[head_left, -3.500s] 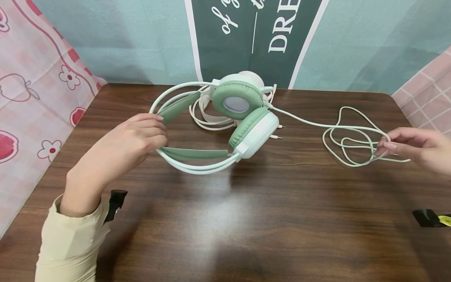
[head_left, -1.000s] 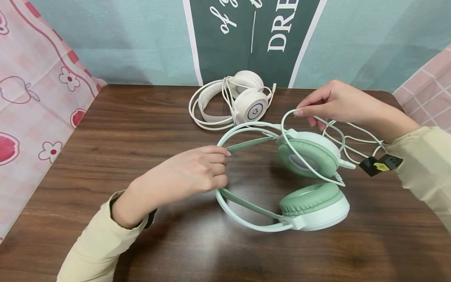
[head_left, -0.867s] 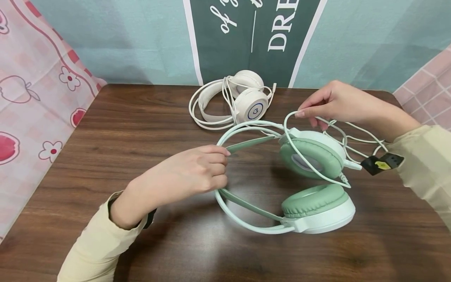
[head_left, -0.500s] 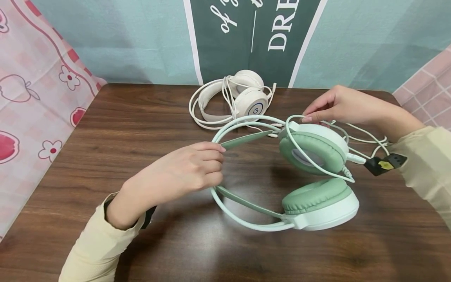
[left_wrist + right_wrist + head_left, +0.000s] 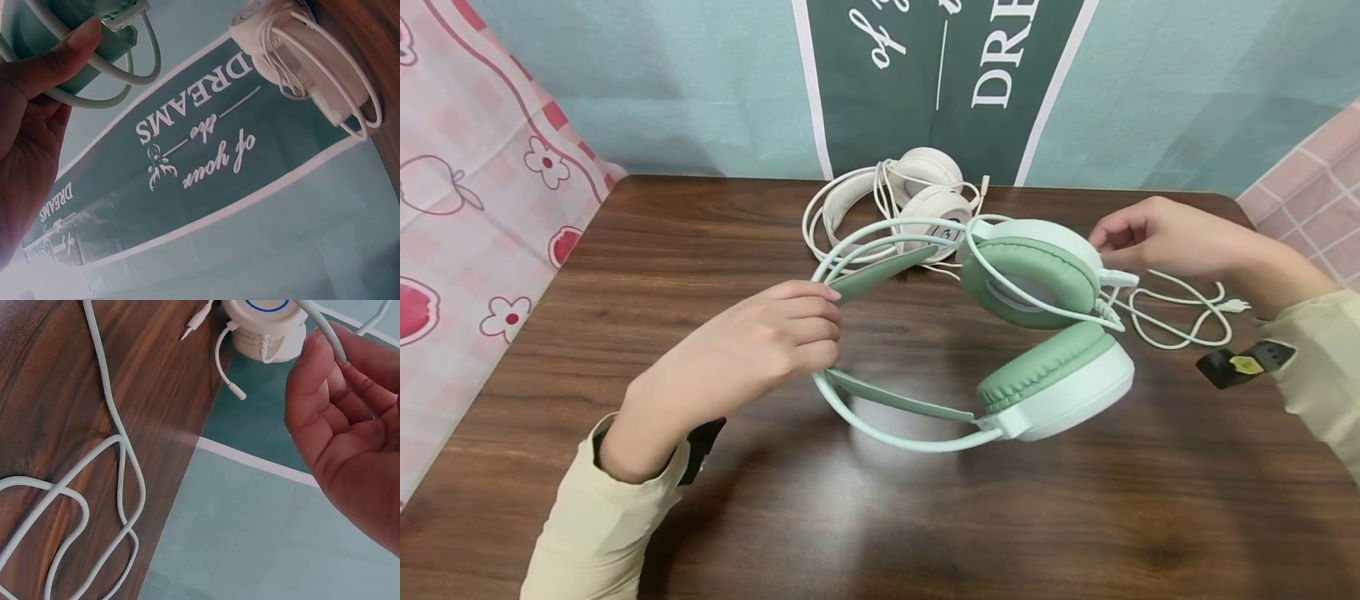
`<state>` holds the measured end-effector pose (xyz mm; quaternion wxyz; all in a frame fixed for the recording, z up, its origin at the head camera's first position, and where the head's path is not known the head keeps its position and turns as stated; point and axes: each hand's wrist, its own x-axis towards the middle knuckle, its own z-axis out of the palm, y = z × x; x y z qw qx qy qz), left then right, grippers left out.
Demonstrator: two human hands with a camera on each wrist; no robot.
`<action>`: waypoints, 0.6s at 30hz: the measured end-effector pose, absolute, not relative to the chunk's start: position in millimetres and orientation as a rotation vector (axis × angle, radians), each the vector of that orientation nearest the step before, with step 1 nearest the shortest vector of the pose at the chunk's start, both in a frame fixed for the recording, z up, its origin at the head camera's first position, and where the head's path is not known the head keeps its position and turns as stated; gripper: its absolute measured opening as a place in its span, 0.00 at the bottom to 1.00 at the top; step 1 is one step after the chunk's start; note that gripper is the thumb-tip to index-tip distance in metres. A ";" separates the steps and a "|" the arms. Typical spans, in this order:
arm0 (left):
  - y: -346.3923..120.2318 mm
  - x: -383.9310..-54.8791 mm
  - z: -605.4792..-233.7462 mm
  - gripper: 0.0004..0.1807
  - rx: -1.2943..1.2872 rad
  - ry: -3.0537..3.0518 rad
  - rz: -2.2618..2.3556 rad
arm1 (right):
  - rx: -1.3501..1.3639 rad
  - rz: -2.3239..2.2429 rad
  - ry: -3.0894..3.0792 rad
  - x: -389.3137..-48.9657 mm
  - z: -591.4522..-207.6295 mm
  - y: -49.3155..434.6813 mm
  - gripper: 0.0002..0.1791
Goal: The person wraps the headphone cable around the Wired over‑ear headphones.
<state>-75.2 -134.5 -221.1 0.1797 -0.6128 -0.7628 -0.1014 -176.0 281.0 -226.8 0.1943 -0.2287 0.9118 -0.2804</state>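
In the head view my left hand (image 5: 745, 350) grips the headband of a mint-green headset (image 5: 1060, 396), held tilted above the table with its two padded ear cups to the right. My right hand (image 5: 1172, 237) is just behind the upper ear cup, its fingertips partly hidden there. In the right wrist view its thumb and finger pinch the headset's thin cable (image 5: 328, 334). A length of that cable loops over the front of the upper ear cup. The rest of it (image 5: 1187, 342) lies coiled on the table, ending in a plug (image 5: 1234, 306).
A white headset (image 5: 925, 171) with its cord wound round it stands at the table's back edge, partly behind the green one. The brown wooden table (image 5: 880, 533) meets a blue-green cloth with lettering (image 5: 992, 83) behind and a pink patterned cloth (image 5: 475, 208) on the left.
The green headset first came rightward from the left, then moved back left and up a little. My right hand brought the cable from the far right to the upper ear cup, then shifted slightly right.
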 end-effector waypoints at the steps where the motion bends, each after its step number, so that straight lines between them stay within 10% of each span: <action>1: -136.1 -75.7 -221.4 0.11 -1.727 -2.159 -0.297 | -0.635 -0.805 2.549 -175.8 -227.5 282.9 0.05; 18: -146.5 -78.2 -225.4 0.09 -1.669 -2.179 -0.341 | -0.807 -0.940 2.318 -174.1 -244.8 292.6 0.06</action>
